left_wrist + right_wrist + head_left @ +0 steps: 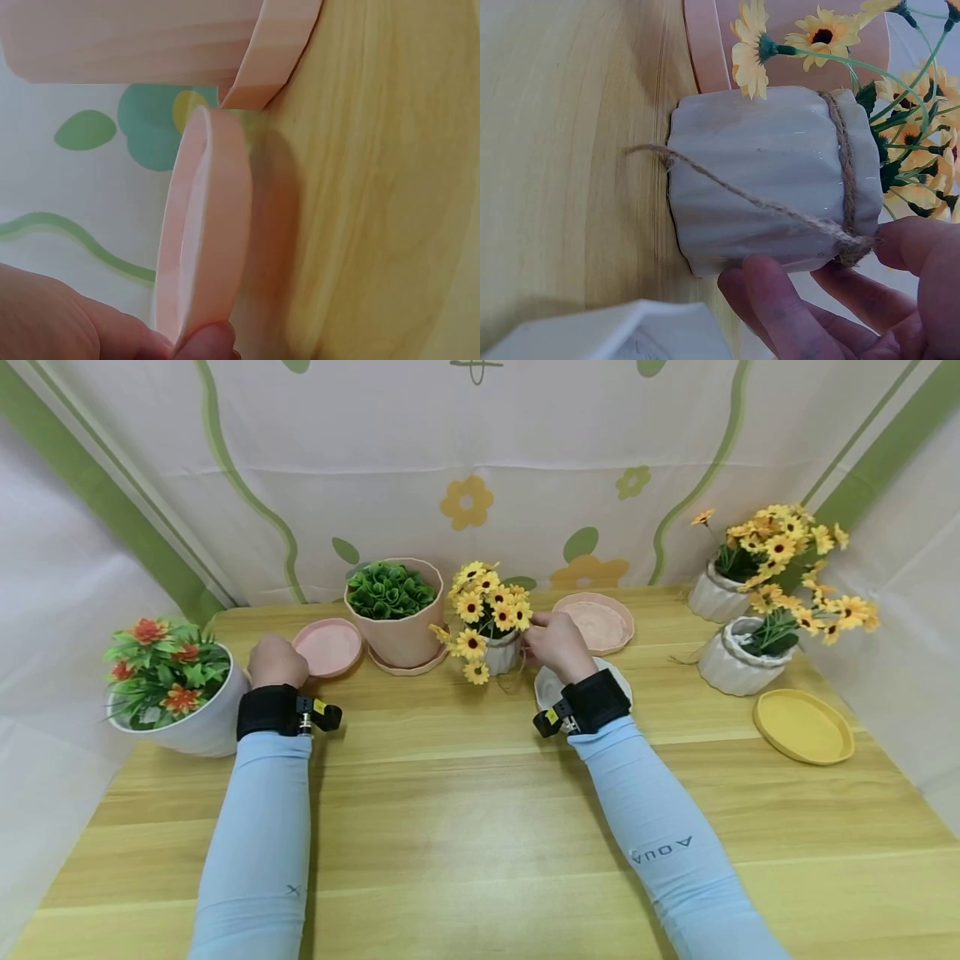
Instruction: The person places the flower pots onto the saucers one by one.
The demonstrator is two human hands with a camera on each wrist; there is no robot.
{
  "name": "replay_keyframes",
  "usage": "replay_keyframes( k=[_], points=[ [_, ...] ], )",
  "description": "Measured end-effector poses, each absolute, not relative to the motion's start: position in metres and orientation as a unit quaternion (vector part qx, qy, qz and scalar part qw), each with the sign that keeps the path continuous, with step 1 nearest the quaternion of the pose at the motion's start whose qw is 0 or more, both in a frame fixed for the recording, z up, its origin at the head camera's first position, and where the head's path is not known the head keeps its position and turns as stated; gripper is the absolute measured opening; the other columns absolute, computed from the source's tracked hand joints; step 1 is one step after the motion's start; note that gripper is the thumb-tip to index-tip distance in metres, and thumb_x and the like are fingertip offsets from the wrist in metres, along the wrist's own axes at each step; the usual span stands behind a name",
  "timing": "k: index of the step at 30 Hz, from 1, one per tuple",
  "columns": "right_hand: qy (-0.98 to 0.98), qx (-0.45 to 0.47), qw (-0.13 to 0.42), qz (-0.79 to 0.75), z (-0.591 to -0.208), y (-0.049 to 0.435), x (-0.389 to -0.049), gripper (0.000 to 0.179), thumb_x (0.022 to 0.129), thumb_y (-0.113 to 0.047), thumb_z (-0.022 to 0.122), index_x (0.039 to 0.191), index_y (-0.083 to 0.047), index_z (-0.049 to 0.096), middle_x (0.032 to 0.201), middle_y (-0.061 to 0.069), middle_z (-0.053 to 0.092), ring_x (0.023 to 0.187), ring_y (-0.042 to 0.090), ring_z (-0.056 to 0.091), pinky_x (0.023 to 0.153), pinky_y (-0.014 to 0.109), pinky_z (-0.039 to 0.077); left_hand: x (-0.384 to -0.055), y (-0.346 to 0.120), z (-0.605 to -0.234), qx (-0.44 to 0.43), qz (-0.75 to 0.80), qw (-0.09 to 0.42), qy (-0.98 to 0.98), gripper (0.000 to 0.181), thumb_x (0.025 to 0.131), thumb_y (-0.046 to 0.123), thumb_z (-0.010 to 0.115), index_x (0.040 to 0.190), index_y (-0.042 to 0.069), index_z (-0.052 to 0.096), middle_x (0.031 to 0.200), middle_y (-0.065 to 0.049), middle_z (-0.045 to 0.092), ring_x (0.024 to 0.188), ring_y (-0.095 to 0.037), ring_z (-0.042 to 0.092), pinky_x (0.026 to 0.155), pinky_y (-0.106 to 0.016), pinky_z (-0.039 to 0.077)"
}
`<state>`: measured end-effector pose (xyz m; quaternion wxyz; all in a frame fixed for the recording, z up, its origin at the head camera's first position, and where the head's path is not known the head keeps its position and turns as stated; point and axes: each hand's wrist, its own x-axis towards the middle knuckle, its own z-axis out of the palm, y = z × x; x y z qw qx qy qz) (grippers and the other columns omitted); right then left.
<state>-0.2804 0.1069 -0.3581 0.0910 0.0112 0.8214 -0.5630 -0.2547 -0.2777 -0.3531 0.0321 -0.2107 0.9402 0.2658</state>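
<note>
My left hand (276,662) pinches the rim of a round pink saucer (328,647) between thumb and fingers. In the left wrist view the saucer (227,225) sits tilted a little above the wooden table, its shadow beside it. At the middle back my right hand (558,643) touches the side of a small white ribbed pot (757,180) with its fingertips. The thumb lies by the knot of the twine (846,165) tied below the pot's rim. This pot stands on the table and holds yellow artificial daisies (483,606).
A pink pot (401,631) with a green plant stands between the hands. White pot (202,727) with red flowers at left; pink saucer (603,620) and white saucer (618,681) near the right hand. Far right: two daisy pots (716,597) and a yellow saucer (804,727).
</note>
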Motion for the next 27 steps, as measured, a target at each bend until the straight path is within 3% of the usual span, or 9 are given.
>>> replay_keyframes(
  k=[6, 13, 27],
  points=[
    [0.820, 0.018, 0.094, -0.564, -0.359, 0.109, -0.281, 0.040, 0.102, -0.019, 0.051, 0.140, -0.010, 0.057, 0.130, 0.014, 0.060, 0.104, 0.028, 0.065, 0.079, 0.036, 0.058, -0.257, -0.276, -0.356, -0.204, 0.260, 0.029, 0.944, 0.032, 0.092, 0.001, 0.053, 0.115, -0.021, 0.058, 0.115, -0.034, 0.056, 0.101, -0.043, 0.051, 0.094, -0.054, 0.044],
    [0.818, 0.016, 0.091, -0.567, -0.359, 0.110, -0.279, 0.040, 0.102, -0.021, 0.052, 0.140, -0.009, 0.057, 0.130, 0.015, 0.060, 0.102, 0.027, 0.065, 0.079, 0.035, 0.058, -0.259, -0.276, -0.362, -0.210, 0.267, 0.039, 0.940, 0.037, 0.087, 0.000, 0.064, 0.117, -0.020, 0.057, 0.117, -0.034, 0.056, 0.103, -0.042, 0.051, 0.100, -0.054, 0.042],
    [0.820, 0.005, 0.090, -0.565, -0.358, 0.108, -0.280, 0.038, 0.101, -0.016, 0.051, 0.138, -0.009, 0.059, 0.125, 0.015, 0.062, 0.101, 0.025, 0.064, 0.076, 0.033, 0.059, -0.257, -0.280, -0.364, -0.204, 0.259, 0.044, 0.943, 0.029, 0.090, 0.000, 0.059, 0.112, -0.019, 0.060, 0.113, -0.033, 0.058, 0.102, -0.043, 0.051, 0.098, -0.054, 0.042]
  ],
)
